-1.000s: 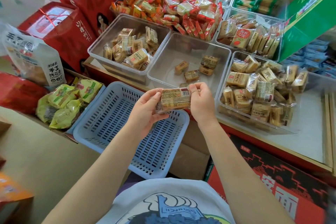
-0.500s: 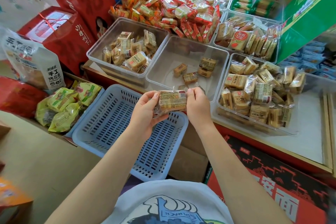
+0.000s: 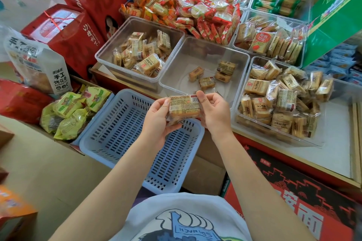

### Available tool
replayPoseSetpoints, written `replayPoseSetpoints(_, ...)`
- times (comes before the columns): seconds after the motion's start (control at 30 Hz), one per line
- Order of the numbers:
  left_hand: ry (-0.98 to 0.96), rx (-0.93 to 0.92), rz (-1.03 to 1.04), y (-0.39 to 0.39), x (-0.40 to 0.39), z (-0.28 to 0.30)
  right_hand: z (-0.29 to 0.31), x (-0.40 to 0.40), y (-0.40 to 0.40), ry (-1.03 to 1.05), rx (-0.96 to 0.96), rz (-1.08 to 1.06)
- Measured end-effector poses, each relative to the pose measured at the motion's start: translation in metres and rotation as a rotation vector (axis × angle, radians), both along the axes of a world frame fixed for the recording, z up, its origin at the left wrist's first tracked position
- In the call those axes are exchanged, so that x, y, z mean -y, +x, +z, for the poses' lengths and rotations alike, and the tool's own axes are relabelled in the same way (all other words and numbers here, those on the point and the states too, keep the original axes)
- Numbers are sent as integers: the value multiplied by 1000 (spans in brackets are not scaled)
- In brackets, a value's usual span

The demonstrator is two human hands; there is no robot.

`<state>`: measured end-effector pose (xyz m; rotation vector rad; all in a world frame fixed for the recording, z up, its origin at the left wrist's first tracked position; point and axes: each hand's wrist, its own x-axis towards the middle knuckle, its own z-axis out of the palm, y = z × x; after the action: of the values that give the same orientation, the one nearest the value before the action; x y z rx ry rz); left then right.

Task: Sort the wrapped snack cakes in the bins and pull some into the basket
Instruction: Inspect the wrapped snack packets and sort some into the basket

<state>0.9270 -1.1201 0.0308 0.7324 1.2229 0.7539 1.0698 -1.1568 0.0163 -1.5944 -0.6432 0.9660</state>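
Observation:
A wrapped snack cake (image 3: pixel 184 106) with a printed label and barcode is held between both hands above the far rim of the blue slotted basket (image 3: pixel 125 143). My left hand (image 3: pixel 158 121) grips its left end from below. My right hand (image 3: pixel 213 111) pinches its right end. The basket holds nothing. Behind it, a clear middle bin (image 3: pixel 176 76) holds several small cakes (image 3: pixel 207 82). The clear left bin (image 3: pixel 109 53) and the clear right bin (image 3: pixel 242 127) are piled with similar wrapped cakes.
Red gift boxes (image 3: pixel 64 31) and a white bread bag (image 3: pixel 39 66) stand at the left. Green snack packs (image 3: pixel 68 111) lie beside the basket. Orange and red wrapped snacks (image 3: pixel 186 8) fill the back. A green box (image 3: pixel 333 17) leans at the right. A red carton (image 3: pixel 293 191) lies below the shelf edge.
Both hands with the cake have sunk slightly toward the basket rim, and the view has shifted a little. The hold on the cake is the same.

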Motion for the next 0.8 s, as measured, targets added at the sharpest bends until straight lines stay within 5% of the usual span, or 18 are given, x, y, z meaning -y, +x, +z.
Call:
replayPoseSetpoints(0.5, 31, -82, 44, -18, -11, 0, 6, 9, -4, 32, 183, 155)
replayPoseSetpoints(0.63, 246, -268, -309, -35, -17, 7, 20, 10, -2, -10, 9, 355)
replayPoseSetpoints(0.8, 458, -482, -557, -29, -10, 11, 20, 3, -9, -53, -46, 236)
